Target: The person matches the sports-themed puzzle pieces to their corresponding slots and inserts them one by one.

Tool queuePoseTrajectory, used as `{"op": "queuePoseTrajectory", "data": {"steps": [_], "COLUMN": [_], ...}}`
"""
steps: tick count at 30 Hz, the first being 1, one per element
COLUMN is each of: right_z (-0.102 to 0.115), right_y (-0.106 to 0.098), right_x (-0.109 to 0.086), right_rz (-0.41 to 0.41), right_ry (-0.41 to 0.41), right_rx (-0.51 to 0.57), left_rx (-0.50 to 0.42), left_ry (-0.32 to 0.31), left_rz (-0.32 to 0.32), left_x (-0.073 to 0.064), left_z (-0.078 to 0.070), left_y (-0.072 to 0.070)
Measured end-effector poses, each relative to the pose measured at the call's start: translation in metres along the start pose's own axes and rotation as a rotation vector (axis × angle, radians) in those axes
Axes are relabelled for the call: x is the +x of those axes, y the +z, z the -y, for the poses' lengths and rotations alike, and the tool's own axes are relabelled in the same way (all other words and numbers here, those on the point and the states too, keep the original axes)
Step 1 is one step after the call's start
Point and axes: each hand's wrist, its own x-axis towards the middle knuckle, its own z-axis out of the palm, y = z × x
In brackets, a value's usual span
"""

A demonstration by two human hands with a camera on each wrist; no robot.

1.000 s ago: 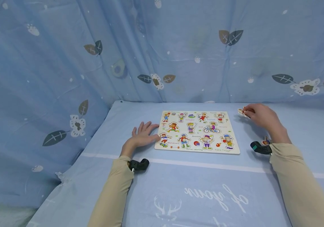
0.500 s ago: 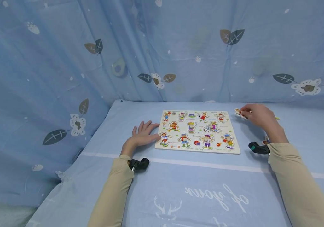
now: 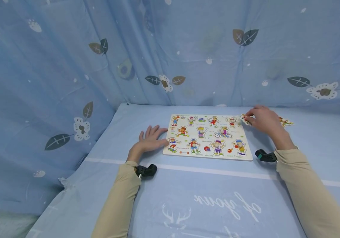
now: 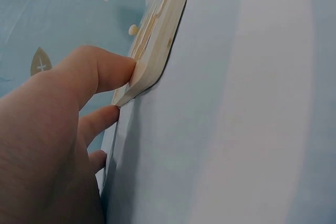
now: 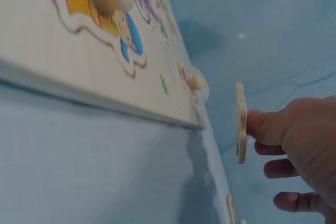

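The wooden puzzle board (image 3: 188,155) lies flat on the blue cloth, with sports figures set in it, several bearing round knobs. My left hand (image 3: 152,140) rests at the board's left edge, fingers spread. In the left wrist view, its thumb touches the board's corner (image 4: 144,77) and a fingertip meets the side. Between thumb and fingers my right hand (image 3: 265,122) pinches a puzzle piece (image 3: 243,119), held just off the board's upper right corner. The right wrist view shows that same puzzle piece (image 5: 241,124) edge-on, raised above the cloth.
Another loose puzzle piece (image 3: 286,122) lies on the cloth behind the right hand. A blue patterned curtain (image 3: 205,59) hangs along the table's far side. Black wrist cameras sit at both cuffs, the right camera (image 3: 266,156) close to the board's right side.
My right hand has moved left towards the board with the puzzle piece, uncovering a loose piece behind it; the one near the wrist is now hidden. The left hand has stayed put.
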Motion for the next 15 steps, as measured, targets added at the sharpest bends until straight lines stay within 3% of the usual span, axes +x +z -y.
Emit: {"op": "queuePoseTrajectory", "data": {"steps": [15], "right_z": [0.018], "right_y": [0.008], "right_x": [0.003], "right_rz": [0.017], "right_ry": [-0.057], "right_rx": [-0.063], "left_rx": [0.002], "left_ry": [-0.003], "left_rz": [-0.007], "left_x": [0.001], "left_z": [0.0], "left_y": [0.001]}}
